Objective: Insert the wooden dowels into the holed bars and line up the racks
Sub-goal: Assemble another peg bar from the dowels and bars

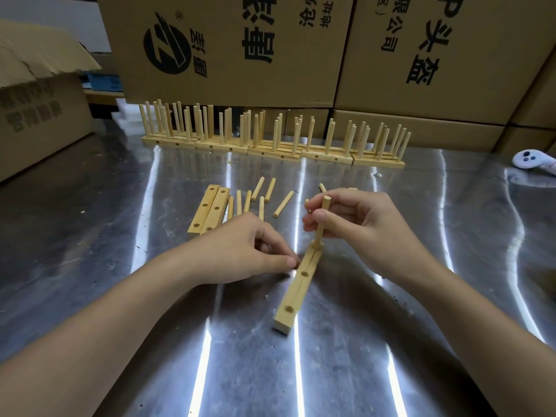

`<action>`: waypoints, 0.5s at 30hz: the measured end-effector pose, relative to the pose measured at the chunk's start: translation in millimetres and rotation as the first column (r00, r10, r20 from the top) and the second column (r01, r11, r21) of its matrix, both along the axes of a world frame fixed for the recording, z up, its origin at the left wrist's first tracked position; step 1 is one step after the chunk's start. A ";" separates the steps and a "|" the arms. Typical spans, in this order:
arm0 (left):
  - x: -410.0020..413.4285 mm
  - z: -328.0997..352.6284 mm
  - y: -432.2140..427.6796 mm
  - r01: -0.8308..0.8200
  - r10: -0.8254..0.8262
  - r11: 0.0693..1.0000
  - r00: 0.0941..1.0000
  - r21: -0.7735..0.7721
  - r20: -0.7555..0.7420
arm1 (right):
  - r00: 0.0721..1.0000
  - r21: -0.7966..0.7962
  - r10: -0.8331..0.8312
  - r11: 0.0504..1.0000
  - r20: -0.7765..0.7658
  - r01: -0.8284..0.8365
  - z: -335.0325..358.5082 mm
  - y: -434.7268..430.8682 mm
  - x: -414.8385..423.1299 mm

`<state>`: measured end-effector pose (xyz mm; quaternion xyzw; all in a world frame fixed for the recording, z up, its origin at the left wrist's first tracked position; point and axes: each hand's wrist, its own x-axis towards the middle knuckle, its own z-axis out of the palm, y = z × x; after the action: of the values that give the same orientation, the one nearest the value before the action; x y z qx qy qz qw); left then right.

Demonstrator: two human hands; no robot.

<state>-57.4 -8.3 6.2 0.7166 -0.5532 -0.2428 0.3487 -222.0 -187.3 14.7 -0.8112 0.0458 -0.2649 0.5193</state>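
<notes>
A wooden holed bar (296, 291) lies on the metal table (120, 266), running from near centre toward me. My right hand (358, 224) pinches a wooden dowel (321, 224) that stands upright in the bar's far hole. My left hand (243, 245) has its fingertips against the bar's left side near the middle hole. Two more holed bars (209, 211) lie side by side further back on the left. Several loose dowels (261, 197) lie scattered beside them. A row of finished racks (270, 145) with upright dowels lines the back of the table.
Large cardboard boxes (228, 46) stand stacked behind the racks, and an open box (39, 115) sits at the left. A white controller (532, 159) lies at the table's right edge.
</notes>
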 end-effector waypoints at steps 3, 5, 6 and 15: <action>-4.0 -3.8 -1.5 -0.023 0.023 1.000 1.000 0.007 0.001 | 0.999 0.032 0.025 0.999 -0.021 -0.025 0.2 7.7 2.3; -7.5 -5.3 -4.5 -0.046 0.046 0.999 0.999 -0.007 0.019 | 0.999 0.089 0.044 0.995 -0.029 -0.041 0.9 15.3 4.4; -8.9 -5.7 -5.7 -0.055 0.055 0.998 0.997 -0.010 0.051 | 0.998 0.131 0.052 0.990 -0.026 -0.048 1.7 18.8 5.6; -31.9 -16.6 -15.0 -0.228 0.223 0.974 0.931 -0.018 0.287 | 0.997 0.323 0.024 0.947 -0.068 -0.001 7.4 43.6 11.2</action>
<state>-89.3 -23.3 -10.5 0.8056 -0.5102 -0.0987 0.2847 -210.8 -143.7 22.1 -0.7245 0.1018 -0.2219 0.6446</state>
